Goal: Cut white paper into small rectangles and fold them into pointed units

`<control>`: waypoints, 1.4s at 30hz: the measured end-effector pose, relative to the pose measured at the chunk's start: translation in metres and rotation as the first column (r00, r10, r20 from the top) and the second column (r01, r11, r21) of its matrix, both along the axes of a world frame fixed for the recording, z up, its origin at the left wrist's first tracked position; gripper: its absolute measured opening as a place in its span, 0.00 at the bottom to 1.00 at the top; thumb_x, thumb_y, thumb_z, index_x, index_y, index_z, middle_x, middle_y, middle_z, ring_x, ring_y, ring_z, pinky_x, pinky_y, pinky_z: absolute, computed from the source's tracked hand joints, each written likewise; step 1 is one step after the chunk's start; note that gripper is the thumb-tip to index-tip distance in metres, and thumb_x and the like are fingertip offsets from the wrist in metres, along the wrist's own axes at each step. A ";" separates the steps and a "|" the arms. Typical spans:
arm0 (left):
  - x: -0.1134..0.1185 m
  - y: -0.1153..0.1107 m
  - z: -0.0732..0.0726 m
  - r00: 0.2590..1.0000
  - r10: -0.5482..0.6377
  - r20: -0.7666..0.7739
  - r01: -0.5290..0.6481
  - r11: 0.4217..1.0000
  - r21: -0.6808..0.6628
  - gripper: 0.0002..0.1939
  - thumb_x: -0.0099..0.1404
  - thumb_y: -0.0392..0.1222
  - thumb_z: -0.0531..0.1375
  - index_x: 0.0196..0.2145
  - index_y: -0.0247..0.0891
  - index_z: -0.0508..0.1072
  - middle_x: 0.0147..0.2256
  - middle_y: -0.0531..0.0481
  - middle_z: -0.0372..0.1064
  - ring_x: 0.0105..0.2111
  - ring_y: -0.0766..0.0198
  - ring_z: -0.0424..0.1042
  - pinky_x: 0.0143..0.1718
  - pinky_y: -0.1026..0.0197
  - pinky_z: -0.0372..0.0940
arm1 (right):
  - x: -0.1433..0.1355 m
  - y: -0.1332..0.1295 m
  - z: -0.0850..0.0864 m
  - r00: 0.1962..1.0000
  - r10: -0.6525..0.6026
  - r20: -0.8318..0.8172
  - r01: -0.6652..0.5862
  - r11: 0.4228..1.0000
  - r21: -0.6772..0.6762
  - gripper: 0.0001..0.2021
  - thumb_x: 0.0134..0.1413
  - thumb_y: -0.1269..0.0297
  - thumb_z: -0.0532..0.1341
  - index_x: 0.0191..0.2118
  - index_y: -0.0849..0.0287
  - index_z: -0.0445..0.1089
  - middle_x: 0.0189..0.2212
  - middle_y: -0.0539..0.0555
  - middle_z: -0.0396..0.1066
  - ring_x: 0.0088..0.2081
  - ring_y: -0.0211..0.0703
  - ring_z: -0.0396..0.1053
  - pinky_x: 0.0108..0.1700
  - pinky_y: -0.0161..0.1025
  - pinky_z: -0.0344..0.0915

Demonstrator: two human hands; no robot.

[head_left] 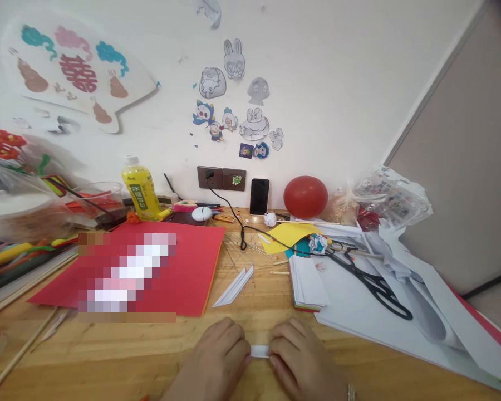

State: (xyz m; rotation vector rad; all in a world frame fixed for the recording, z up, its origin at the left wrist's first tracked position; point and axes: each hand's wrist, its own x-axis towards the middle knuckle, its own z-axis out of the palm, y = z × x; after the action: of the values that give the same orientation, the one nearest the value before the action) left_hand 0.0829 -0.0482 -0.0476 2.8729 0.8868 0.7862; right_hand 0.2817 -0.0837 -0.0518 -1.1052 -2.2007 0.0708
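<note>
Near the table's front edge, my left hand point(219, 356) and my right hand point(298, 356) face each other with fingers curled inward. Between them they hold a small folded strip of white paper point(259, 351); its middle shows, and its two ends are hidden under my fingers. Just beyond my hands lie folded white paper pieces point(234, 287), long and pointed, side by side on the wood. To the right of these is a stack of white paper slips point(309, 283), with coloured edges showing at its bottom.
Red paper sheets point(192, 267) lie at left, partly covered by a blurred patch. Black-handled scissors point(371, 281) rest on large white sheets point(359, 334) at right. A yellow bottle point(141, 189), a phone point(259, 196) and a red balloon point(305, 196) stand along the wall, with a black cable point(229, 206) nearby.
</note>
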 end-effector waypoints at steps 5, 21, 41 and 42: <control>0.002 0.000 0.001 0.993 0.117 0.004 -0.115 0.982 -0.152 0.06 0.61 0.29 0.56 0.30 0.38 0.69 0.28 0.50 0.69 0.30 0.59 0.68 0.31 0.60 0.64 | 0.002 0.002 -0.002 0.990 -0.143 0.011 0.143 0.974 -0.177 0.08 0.50 0.79 0.60 0.29 0.58 0.63 0.28 0.50 0.68 0.31 0.42 0.64 0.33 0.37 0.59; 0.005 -0.002 0.010 0.985 0.164 -0.054 -0.170 0.872 -0.458 0.08 0.56 0.26 0.58 0.31 0.37 0.70 0.35 0.47 0.69 0.37 0.55 0.69 0.39 0.53 0.65 | -0.001 0.002 0.008 0.982 -0.180 0.064 0.191 0.903 -0.386 0.12 0.44 0.77 0.67 0.31 0.58 0.64 0.33 0.50 0.66 0.36 0.45 0.62 0.39 0.40 0.59; 0.006 -0.009 0.013 0.997 -0.078 0.000 0.078 0.997 0.020 0.11 0.60 0.30 0.53 0.22 0.40 0.61 0.21 0.55 0.67 0.23 0.65 0.64 0.26 0.63 0.54 | -0.006 0.002 -0.001 0.995 0.046 0.091 -0.050 0.998 0.041 0.27 0.68 0.56 0.39 0.26 0.58 0.67 0.19 0.52 0.69 0.24 0.39 0.61 0.28 0.37 0.54; 0.007 -0.010 0.015 0.996 -0.085 -0.020 0.085 0.996 0.014 0.11 0.60 0.29 0.53 0.22 0.40 0.61 0.21 0.55 0.68 0.23 0.65 0.64 0.26 0.62 0.54 | -0.006 0.001 0.000 0.994 0.041 0.100 -0.045 0.998 0.041 0.27 0.68 0.56 0.38 0.25 0.58 0.67 0.19 0.52 0.69 0.23 0.39 0.61 0.27 0.37 0.54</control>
State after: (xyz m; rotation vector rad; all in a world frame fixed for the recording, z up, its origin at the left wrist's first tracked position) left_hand 0.0895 -0.0583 -0.0325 2.9144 0.7573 0.7610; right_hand 0.2757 -0.0826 -0.0521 -1.0576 -2.3034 -0.0136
